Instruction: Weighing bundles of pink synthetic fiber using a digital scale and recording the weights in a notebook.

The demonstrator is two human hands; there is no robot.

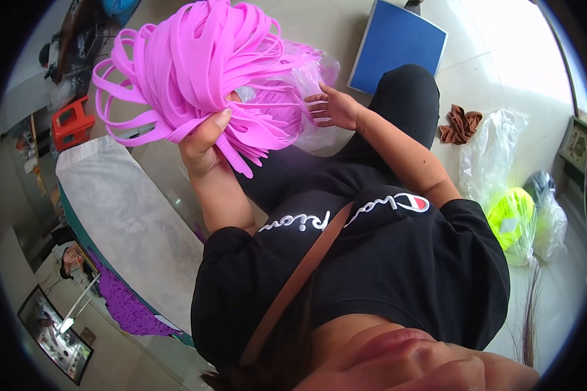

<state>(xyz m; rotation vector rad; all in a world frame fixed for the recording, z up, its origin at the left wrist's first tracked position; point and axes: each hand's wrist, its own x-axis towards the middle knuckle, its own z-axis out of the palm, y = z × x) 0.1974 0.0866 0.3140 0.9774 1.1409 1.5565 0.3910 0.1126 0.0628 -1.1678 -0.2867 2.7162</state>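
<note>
Over at the far left, a red plastic stool [70, 122] stands on the floor, and a long counter [127, 221] under a pale cover runs down that side, with a purple heap [127, 306] at its near end. Next comes my left hand [202, 143]: its fingers are clenched round the gathered end of a thick bunch of pink bands [195, 65], thumb pressed across the front. From that grip the loops fan up and out to the left, while the short loose tails hang down just below my palm, so the bunch's long axis runs roughly upward from the hand. Just to the right, my right hand [332, 107] has its fingers spread and unclenched, fingertips touching the right side of the bunch where a clear plastic bag [313, 78] lies against it. Further right, a blue board [398, 42] lies on the floor, then a brown cloth [460, 124] and bags of yellow-green bands [515, 218].
</note>
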